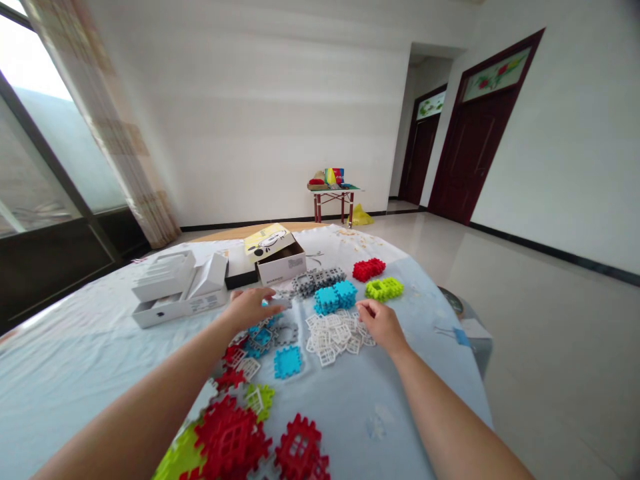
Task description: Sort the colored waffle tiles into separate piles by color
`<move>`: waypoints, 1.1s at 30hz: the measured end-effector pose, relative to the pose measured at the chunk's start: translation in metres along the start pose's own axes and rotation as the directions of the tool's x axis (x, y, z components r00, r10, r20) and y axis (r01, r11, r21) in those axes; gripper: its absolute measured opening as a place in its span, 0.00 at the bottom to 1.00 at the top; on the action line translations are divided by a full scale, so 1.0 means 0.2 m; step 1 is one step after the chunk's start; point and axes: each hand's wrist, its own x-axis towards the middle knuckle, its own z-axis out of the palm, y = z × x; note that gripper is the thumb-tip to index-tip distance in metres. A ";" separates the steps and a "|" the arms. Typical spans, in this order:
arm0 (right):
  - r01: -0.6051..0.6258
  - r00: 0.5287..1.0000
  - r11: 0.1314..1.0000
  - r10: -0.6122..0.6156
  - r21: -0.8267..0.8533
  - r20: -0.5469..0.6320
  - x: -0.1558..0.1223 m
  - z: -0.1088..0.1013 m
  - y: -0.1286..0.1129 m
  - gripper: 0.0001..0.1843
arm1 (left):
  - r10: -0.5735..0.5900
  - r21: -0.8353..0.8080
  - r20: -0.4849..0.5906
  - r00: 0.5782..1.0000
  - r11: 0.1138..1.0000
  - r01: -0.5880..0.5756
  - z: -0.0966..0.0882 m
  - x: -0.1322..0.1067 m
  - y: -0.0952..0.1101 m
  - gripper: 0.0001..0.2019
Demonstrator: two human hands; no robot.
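Note:
My left hand [250,309] hovers with its fingers stretched out, just beyond a mixed heap of grey and blue plastic waffle-block pieces [263,340]. My right hand [383,325] rests its curled fingertips at the edge of a loose pile of white waffle-block pieces [335,339]. Beyond them stand joined blue blocks [335,297], a grey row [313,281], a red cluster [369,269] and a lime-green block [383,289]. A single blue piece [288,362] lies flat between my hands. Large red pieces [230,433] lie nearest me.
A pale blue cloth [90,360] covers the wide surface. On it stand an open white box [180,290] and a white box with a yellow lid [280,263]. Far back stands a small table [334,198] with colourful items. Dark red doors [473,133] line the right wall.

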 end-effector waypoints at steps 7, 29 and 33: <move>0.011 1.000 1.000 -0.011 0.020 0.007 0.01 0.01 0.01 0.17 | 0.025 -0.038 -0.169 0.985 0.999 -0.032 0.04 0.22 0.16 0.29; -0.021 1.000 0.999 0.022 0.049 -0.018 0.03 -0.02 0.00 0.15 | 0.023 0.018 -0.315 0.949 1.000 -0.019 0.22 0.47 0.34 0.30; -0.014 1.000 0.999 0.014 0.049 -0.012 0.02 -0.02 0.00 0.15 | 0.003 0.028 -0.340 0.940 1.000 0.007 0.12 0.32 0.21 0.26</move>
